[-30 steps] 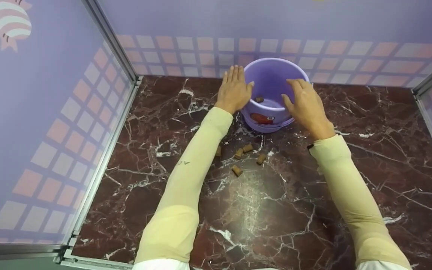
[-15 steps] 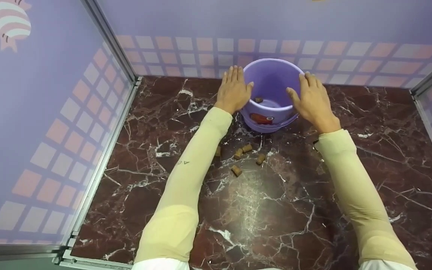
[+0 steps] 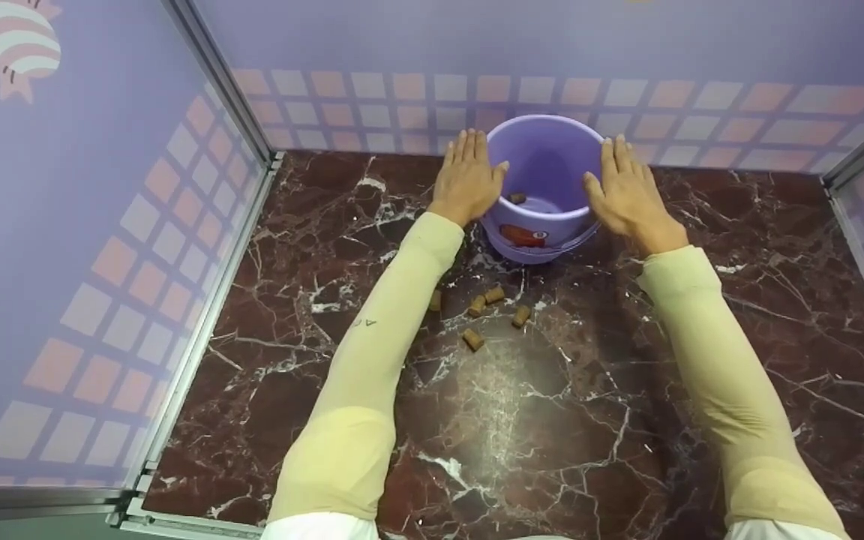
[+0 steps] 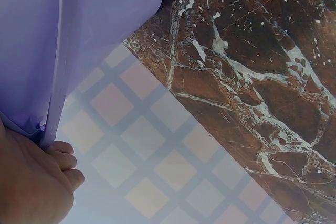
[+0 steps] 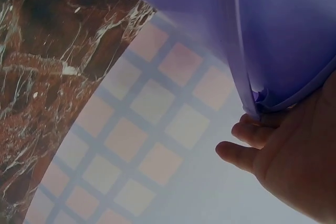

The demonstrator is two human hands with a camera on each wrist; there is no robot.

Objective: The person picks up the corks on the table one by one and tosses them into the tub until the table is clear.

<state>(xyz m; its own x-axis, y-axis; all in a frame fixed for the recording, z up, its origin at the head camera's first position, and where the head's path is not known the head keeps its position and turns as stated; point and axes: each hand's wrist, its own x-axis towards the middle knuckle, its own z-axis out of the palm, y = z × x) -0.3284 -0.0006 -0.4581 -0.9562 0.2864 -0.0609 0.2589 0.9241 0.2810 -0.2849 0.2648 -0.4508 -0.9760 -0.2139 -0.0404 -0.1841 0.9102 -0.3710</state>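
Observation:
A purple bucket (image 3: 544,165) stands on the dark marbled surface at the back, with a small brown cylinder inside near its bottom. On the bucket's left side, my left hand (image 3: 468,180) holds the rim, thumb over the edge and fingers along the outside. Opposite it, my right hand (image 3: 629,195) holds the right side of the rim in the same way. The left wrist view shows curled fingertips beside the end of the bucket's handle (image 4: 62,51). In the right wrist view, fingers lie under the other end of the handle (image 5: 239,51).
Several short brown cork-like cylinders (image 3: 473,340) lie on the marbled surface (image 3: 552,435) in front of the bucket. One is partly hidden by the left sleeve. Purple panels with pink and white squares stand behind (image 3: 372,105) and at the left, with metal frame edges.
My right hand has moved from over the bucket's opening out to the right side of its rim and taken hold there. The left hand and the cylinders have stayed in place.

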